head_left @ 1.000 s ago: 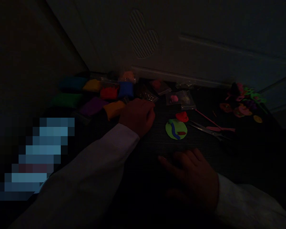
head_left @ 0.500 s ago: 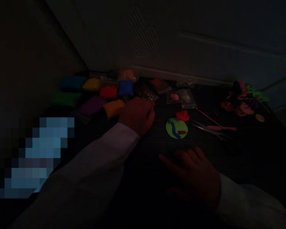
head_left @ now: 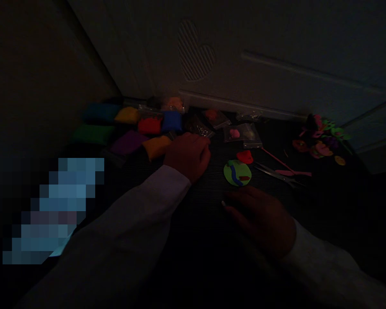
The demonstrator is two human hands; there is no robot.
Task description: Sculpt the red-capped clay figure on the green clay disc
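In the dim head view, my left hand [head_left: 187, 156] rests on the dark table with curled fingers, beside an orange clay packet [head_left: 157, 147] and a dark brown packet [head_left: 194, 124]. Whatever its fingers may hold is hidden. My right hand [head_left: 260, 219] hovers low, fingers stretched leftward and the thumb a little apart, a pale spot showing at the thumb tip. Just beyond its fingers lies a flat green clay disc [head_left: 227, 174], bearing a wavy blue strip [head_left: 234, 174] and a small brown-red piece [head_left: 244, 178]. A red clay lump [head_left: 245, 157] touches or nearly touches the disc's far edge.
Several coloured clay packets [head_left: 93, 134] lie at back left. Clear bags [head_left: 252, 137] stand behind the disc. Scissors [head_left: 273, 172], a pink stick [head_left: 278, 159] and a pink tool [head_left: 294, 173] lie right. Clay flowers [head_left: 321, 148] are far right, a blurred-out bright screen [head_left: 56, 206] left.
My right hand has moved slightly up toward the green disc, its pointing finger now less stretched out. My left hand keeps its place on the table; the view has shifted slightly.
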